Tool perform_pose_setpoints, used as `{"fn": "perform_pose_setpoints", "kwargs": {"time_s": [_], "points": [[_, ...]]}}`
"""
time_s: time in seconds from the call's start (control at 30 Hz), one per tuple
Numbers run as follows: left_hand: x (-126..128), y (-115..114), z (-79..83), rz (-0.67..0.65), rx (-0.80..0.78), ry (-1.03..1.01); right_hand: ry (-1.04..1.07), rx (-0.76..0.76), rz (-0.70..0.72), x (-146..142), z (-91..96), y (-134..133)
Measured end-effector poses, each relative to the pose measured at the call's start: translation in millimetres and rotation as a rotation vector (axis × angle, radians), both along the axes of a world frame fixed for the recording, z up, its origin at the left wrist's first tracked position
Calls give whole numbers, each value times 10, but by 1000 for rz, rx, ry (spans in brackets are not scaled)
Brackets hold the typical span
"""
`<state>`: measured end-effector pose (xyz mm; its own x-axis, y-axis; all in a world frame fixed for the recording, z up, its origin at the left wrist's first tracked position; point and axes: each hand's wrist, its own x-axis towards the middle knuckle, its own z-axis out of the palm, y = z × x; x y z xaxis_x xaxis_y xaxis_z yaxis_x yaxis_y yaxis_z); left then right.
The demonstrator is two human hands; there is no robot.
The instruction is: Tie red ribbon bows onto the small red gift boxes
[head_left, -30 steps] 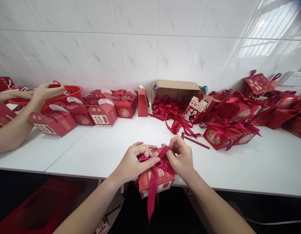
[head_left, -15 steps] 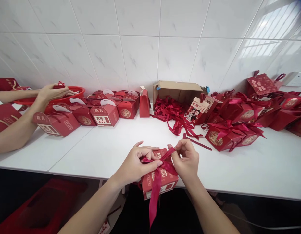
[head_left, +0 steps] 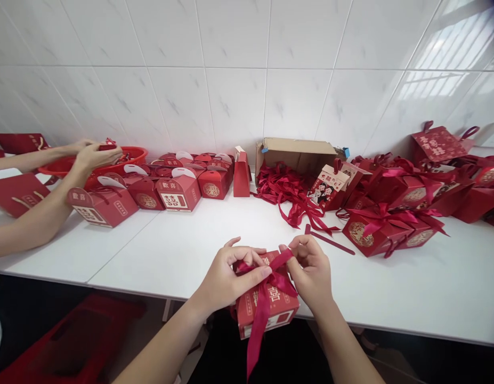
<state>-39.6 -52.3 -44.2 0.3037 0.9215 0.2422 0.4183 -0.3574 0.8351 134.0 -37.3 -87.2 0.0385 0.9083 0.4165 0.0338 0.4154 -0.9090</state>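
A red gift box [head_left: 270,312] with gold characters sits at the near edge of the white table [head_left: 183,245], partly over the edge. A dark red ribbon [head_left: 259,325] is wrapped over its top, one tail hanging down in front. My left hand [head_left: 226,277] pinches the ribbon at the knot on the box's top left. My right hand [head_left: 310,266] pinches a ribbon loop at the top right. Both hands are closed on the ribbon.
A co-worker's arms [head_left: 50,208] reach in at the left over a red basin [head_left: 127,156]. Open red boxes [head_left: 178,189] stand in rows at the back left. A cardboard carton [head_left: 298,154] spills loose ribbons [head_left: 290,194]. Ribbon-tied boxes [head_left: 386,229] pile at the right.
The view has shifted slightly, so the box and both hands sit a little lower and to the right. My fingers have kept working the ribbon at the knot. The co-worker's hands stay by the basin.
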Motion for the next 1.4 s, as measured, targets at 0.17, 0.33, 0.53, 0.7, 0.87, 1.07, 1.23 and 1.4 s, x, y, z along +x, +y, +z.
{"fn": "perform_pose_setpoints", "kwargs": {"time_s": [0.17, 0.33, 0.53, 0.7, 0.87, 1.07, 1.23, 1.4], "points": [[35, -27, 29, 29, -13, 13, 98, -17, -35, -2, 48, -102], [65, -43, 23, 6, -32, 28, 200, -28, -185, -34, 70, -151], [61, -43, 15, -10, -62, 56, 226, -58, -213, -49, 32, -122], [51, -32, 14, -19, -62, 42, 267, -84, -259, -98, 10, -96], [0, -48, -39, -13, -43, -42, 303, -320, 88, -41, 17, -2], [-66, -105, -121, 30, -14, -155, 269, -368, 528, 359, -149, -30], [-144, -133, -424, 126, 115, -341, -1, -176, 634, 504, -361, -182], [-247, -63, -667, -10, -131, -290, -196, -256, 645, 358, -340, -224]]}}
